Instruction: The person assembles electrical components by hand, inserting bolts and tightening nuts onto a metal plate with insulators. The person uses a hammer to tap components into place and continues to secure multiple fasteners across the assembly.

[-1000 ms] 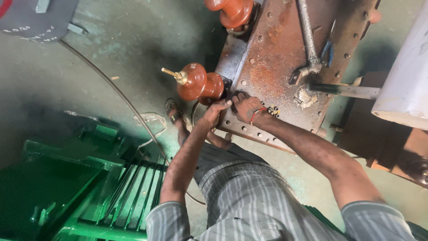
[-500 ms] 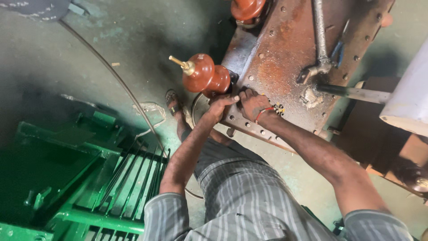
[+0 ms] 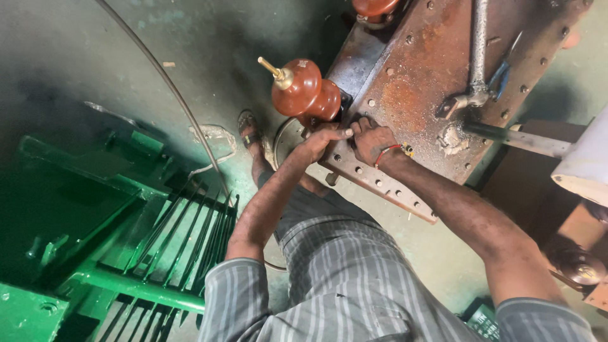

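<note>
Two hands: left hand (image 3: 323,140) and right hand (image 3: 370,136) are pressed together, fingers curled at the base of the red-brown insulator (image 3: 304,92); what is pinched cannot be told.
Insulator: just above the hands, on the rusty plate (image 3: 418,88).
Technique: fingers are best kept low and square.
Edges: bolt-holed plate rim lies just below the hands.
Room: open floor (image 3: 82,57) is left of them; green frame (image 3: 126,253) crowds lower left.

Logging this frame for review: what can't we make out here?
Head view only:
- What the left hand and right hand grip at the base of the red-brown insulator: covered by the fingers.
- Second insulator: cut off by the top edge.
- Far end of the rusty plate: beyond the top edge.
- Dark round object at right: in shadow, too dim to identify.
</note>
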Demonstrator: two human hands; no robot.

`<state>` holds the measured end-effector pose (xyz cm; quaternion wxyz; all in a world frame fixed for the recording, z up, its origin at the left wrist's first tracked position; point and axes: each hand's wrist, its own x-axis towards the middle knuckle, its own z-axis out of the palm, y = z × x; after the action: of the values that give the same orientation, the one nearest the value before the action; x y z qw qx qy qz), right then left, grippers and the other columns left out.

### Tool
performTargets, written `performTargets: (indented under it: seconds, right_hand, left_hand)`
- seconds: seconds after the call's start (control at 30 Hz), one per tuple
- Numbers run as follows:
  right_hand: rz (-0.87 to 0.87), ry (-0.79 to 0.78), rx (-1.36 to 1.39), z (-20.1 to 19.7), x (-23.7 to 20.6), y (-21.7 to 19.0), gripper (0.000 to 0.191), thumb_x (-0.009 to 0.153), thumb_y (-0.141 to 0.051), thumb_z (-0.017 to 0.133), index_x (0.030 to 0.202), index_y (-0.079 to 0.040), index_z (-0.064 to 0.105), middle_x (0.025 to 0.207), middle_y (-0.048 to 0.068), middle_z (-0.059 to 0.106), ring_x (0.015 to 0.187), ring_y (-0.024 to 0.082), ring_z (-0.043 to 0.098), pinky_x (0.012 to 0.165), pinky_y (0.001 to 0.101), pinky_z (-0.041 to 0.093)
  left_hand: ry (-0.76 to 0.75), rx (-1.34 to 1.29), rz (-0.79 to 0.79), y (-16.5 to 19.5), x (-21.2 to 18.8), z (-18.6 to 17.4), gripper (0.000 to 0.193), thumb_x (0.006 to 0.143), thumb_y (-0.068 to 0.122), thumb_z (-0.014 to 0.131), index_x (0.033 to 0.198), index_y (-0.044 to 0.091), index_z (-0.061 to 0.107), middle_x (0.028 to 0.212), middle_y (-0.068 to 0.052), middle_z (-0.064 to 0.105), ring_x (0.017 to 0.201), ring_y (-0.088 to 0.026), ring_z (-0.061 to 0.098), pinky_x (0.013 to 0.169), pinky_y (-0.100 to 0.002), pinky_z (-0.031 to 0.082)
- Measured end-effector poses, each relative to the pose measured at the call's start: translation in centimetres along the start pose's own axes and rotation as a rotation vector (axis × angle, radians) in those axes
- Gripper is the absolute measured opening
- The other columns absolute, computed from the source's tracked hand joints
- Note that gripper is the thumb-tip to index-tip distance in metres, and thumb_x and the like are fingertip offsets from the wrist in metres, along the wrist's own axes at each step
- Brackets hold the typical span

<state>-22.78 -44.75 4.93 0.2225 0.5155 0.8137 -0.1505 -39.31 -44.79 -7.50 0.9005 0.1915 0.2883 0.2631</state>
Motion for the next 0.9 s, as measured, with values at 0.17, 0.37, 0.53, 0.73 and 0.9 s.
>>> performTargets:
  seconds: [0.17,0.37,0.53,0.73,0.9]
  right_hand:
    - [0.014,0.018,0.050,-0.3,-0.1,0.0,0.043,0.089,-0.035,0.066,0.116,-0.002,0.061,0.111,0.019,0.061,0.106,0.034,0.066,0.078,0.0475,0.059]
    - [-0.010,0.064,0.086,0.0,-0.2,0.4,0.047,0.089,-0.035,0.065,0.119,0.000,0.061,0.111,0.023,0.062,0.103,0.038,0.066,0.080,0.0500,0.058]
    - [0.021,0.092,0.100,0.0,0.0,0.1,0.048,0.091,-0.034,0.064,0.122,0.002,0.060,0.116,0.025,0.062,0.100,0.039,0.068,0.085,0.0496,0.057]
    - [0.100,0.019,0.192,-1.1,0.3,-0.4,0.048,0.088,-0.031,0.065,0.122,0.002,0.059,0.117,0.027,0.061,0.091,0.043,0.069,0.082,0.0499,0.058]
    - [0.059,0.184,0.228,-0.8,-0.3,-0.6,0.038,0.090,-0.030,0.066,0.114,-0.001,0.061,0.116,0.027,0.063,0.088,0.045,0.069,0.080,0.0515,0.058]
  left_hand:
    - [0.100,0.068,-0.118,-0.6,0.9,0.1,0.062,0.082,0.045,0.078,0.123,-0.001,0.069,0.115,-0.013,0.071,0.105,-0.022,0.066,0.095,-0.038,0.051]
    - [0.020,0.081,-0.124,0.4,0.4,0.1,0.068,0.086,0.055,0.071,0.130,0.004,0.068,0.124,-0.012,0.070,0.112,-0.021,0.064,0.099,-0.038,0.048]
    - [0.052,0.017,-0.193,1.7,-0.1,1.5,0.076,0.082,0.059,0.071,0.134,0.003,0.065,0.126,-0.015,0.069,0.110,-0.025,0.068,0.098,-0.041,0.053]
    - [0.431,0.105,-0.110,1.1,0.6,2.8,0.091,0.077,0.064,0.075,0.138,-0.002,0.061,0.132,-0.020,0.068,0.119,-0.030,0.064,0.101,-0.040,0.051]
    - [0.591,0.138,-0.021,0.1,1.5,1.9,0.085,0.083,0.061,0.074,0.143,0.003,0.059,0.144,-0.011,0.056,0.129,-0.024,0.049,0.109,-0.037,0.036]
